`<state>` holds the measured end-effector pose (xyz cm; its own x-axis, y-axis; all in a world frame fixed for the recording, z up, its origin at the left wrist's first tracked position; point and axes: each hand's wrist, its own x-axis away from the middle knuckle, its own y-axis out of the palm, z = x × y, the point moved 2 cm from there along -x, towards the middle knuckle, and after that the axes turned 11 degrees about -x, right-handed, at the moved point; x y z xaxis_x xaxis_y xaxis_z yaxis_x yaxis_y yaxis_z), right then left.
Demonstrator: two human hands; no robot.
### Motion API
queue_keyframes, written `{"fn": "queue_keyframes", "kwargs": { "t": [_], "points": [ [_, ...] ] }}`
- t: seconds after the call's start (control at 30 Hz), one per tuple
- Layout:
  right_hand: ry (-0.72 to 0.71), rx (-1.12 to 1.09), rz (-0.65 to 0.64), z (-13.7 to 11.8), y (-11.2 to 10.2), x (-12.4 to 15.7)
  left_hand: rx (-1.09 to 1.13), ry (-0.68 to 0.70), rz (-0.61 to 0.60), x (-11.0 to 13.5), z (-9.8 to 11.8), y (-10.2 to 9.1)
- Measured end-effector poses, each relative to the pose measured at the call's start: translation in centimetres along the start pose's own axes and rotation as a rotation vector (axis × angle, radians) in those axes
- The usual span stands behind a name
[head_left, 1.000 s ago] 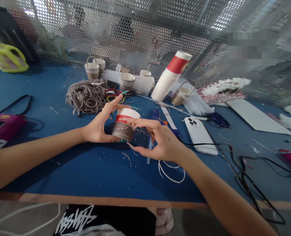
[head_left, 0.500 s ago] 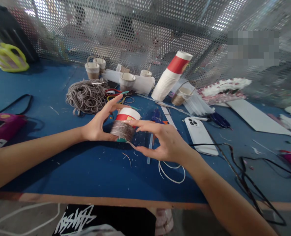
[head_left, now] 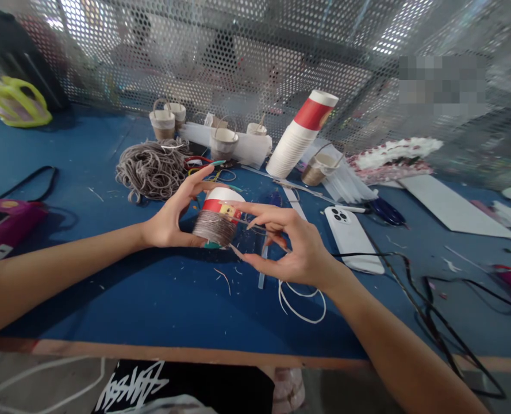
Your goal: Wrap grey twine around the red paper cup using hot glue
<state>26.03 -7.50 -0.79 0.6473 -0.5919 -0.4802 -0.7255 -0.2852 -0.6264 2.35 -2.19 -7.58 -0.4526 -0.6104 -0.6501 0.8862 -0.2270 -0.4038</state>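
A paper cup (head_left: 223, 196) with a red band and a yellow printed patch is tilted in front of me. Grey-brown cord (head_left: 214, 228) is wound in close rows around the cup's lower part. My left hand (head_left: 169, 221) grips the cup from the left, thumb below and fingers over the far side. On the right, my right hand (head_left: 292, 244) touches the cup with its forefinger on the printed patch and its thumb by the lower end. A thin strand seems to run from the cup toward its curled fingers. The fingers behind the cup are partly hidden.
Behind the cup lie a heap of grey cord (head_left: 152, 169), small cord-wrapped buckets (head_left: 223, 144) and a leaning stack of paper cups (head_left: 292, 146). A white phone (head_left: 354, 238), a black cable (head_left: 427, 310) and a white cord loop (head_left: 307, 316) lie to the right.
The cup has shifted slightly left and turned, showing more of its yellow patch. My right hand's other fingers have curled, and its thumb has moved up closer to the cup.
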Motion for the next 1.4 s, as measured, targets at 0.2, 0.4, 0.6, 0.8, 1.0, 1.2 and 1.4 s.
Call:
{"fn": "queue_keyframes", "kwargs": {
  "t": [0.2,0.4,0.6,0.8,1.0,1.2,1.4],
  "points": [
    [-0.027,0.066,-0.051,-0.02,-0.11,-0.01,0.027,0.016,-0.006,0.01,-0.18,-0.07],
    [-0.19,0.146,-0.013,-0.01,-0.16,0.18,0.114,-0.001,-0.016,0.12,-0.37,-0.13],
    [-0.198,0.127,0.019,-0.22,-0.2,0.2,0.131,0.024,-0.037,0.0,-0.37,-0.17],
    [-0.167,0.075,0.056,-0.18,-0.17,0.46,0.188,0.01,-0.003,-0.08,-0.44,-0.2],
    [-0.139,0.022,0.027,-0.14,-0.1,0.59,0.202,0.006,0.002,-0.16,-0.31,-0.19],
    [-0.15,0.051,0.032,-0.52,-0.14,0.5,0.225,-0.017,0.003,-0.02,-0.52,-0.33],
    [-0.198,0.121,0.026,-0.55,-0.17,0.44,0.257,-0.048,0.011,-0.07,-0.4,-0.24]
  ]
}}
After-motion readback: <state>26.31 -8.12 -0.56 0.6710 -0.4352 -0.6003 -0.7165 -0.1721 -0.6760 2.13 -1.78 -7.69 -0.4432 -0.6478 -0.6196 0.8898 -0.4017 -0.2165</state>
